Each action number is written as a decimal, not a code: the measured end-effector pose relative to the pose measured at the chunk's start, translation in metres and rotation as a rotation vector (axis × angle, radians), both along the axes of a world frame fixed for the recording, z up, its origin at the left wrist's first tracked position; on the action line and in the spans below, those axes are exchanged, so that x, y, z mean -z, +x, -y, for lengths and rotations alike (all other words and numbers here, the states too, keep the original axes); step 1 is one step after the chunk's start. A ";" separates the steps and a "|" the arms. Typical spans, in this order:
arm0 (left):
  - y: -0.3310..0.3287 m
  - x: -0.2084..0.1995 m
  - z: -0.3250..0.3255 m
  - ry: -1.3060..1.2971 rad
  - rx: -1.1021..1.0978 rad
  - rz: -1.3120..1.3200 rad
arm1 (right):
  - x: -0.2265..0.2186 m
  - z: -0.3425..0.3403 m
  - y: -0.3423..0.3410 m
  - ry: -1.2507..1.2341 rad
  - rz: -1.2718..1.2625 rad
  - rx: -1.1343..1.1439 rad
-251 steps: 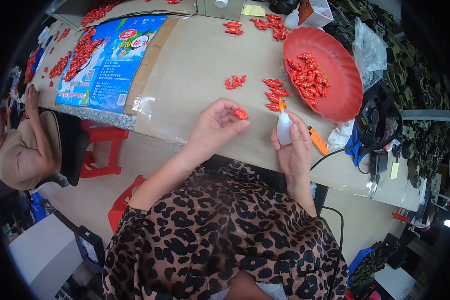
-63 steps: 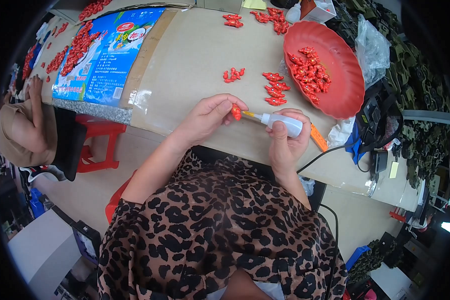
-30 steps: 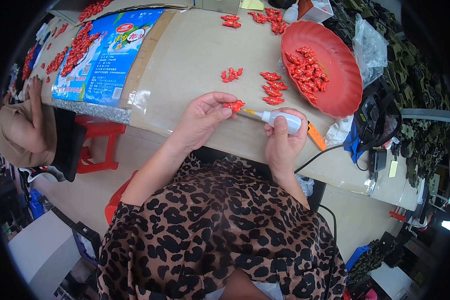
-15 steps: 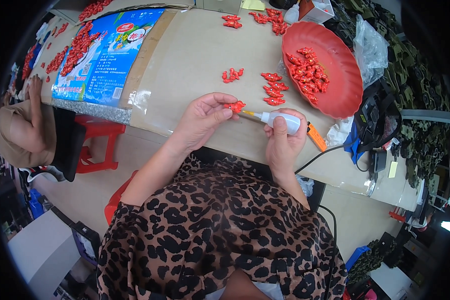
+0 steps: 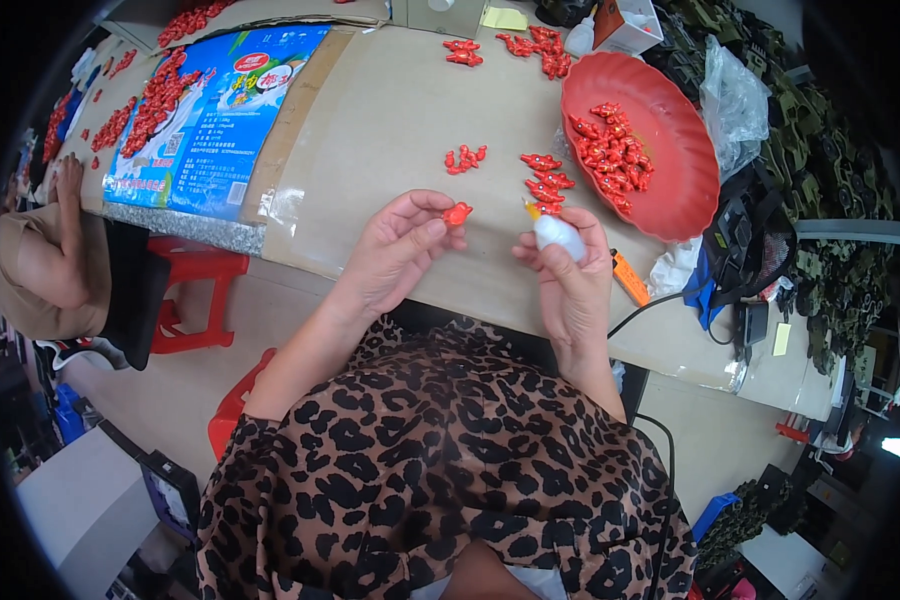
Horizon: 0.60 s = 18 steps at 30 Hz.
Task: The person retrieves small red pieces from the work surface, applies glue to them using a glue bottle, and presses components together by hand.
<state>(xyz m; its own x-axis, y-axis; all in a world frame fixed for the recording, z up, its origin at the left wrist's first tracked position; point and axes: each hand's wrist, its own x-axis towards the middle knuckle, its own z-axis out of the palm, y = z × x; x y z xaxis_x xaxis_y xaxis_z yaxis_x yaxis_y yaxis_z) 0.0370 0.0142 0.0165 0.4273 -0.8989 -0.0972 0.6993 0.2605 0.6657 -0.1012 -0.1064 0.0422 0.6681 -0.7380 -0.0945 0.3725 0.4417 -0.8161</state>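
Between the thumb and fingers of my left hand [image 5: 402, 248] is a small red figurine [image 5: 457, 214]. My right hand [image 5: 573, 268] is closed round a white squeeze bottle [image 5: 558, 237], whose yellowish nozzle points up and to the left, apart from the figurine. Just beyond the bottle, a short column of red figurines [image 5: 547, 186] lies on the table. Farther left sits a small group of red pieces [image 5: 465, 159]. At the right, a red scalloped bowl [image 5: 675, 150] holds a heap of similar figurines.
An orange box cutter [image 5: 630, 278] lies right of my right hand, near a black cable. Clear plastic bags [image 5: 735, 105] and a black mesh bag crowd the right side. A blue printed cardboard sheet [image 5: 215, 140] bears more red pieces at left, where another person [image 5: 50, 250] sits.
My right hand has drawn the bottle away from the figurine and tipped its nozzle upward. My left hand still holds the figurine, now turned a little.
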 end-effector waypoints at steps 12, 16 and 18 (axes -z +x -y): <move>0.004 0.012 -0.010 -0.148 0.043 -0.123 | -0.013 0.031 0.052 -0.749 -0.642 -0.063; 0.006 0.012 -0.010 -0.153 0.042 -0.142 | -0.019 0.036 0.075 -1.204 -0.913 -0.098; 0.007 0.012 -0.010 -0.172 0.063 -0.131 | -0.017 0.039 0.082 -1.417 -0.872 -0.124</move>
